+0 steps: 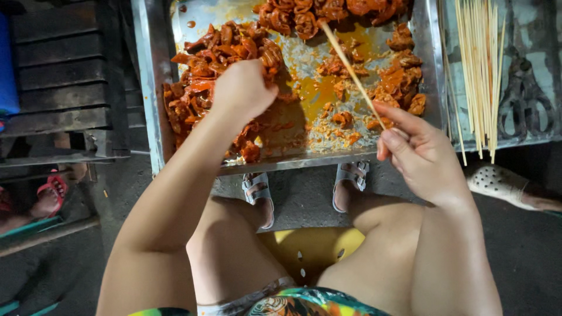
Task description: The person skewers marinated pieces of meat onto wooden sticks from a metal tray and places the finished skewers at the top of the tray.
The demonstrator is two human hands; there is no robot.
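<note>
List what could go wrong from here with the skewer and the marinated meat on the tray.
1. The right hand holds the skewer only at its near end, so the far tip may wobble or jab the left hand reaching into the meat.
2. The tray is slick with orange sauce, so pieces may slip.
3. The spare skewers overhang their edge and might fall.

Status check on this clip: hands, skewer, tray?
Left hand closed on the marinated meat pieces. Right hand pinching bamboo skewer, tip over metal tray. Spare skewers right. Nothing blocking.
</note>
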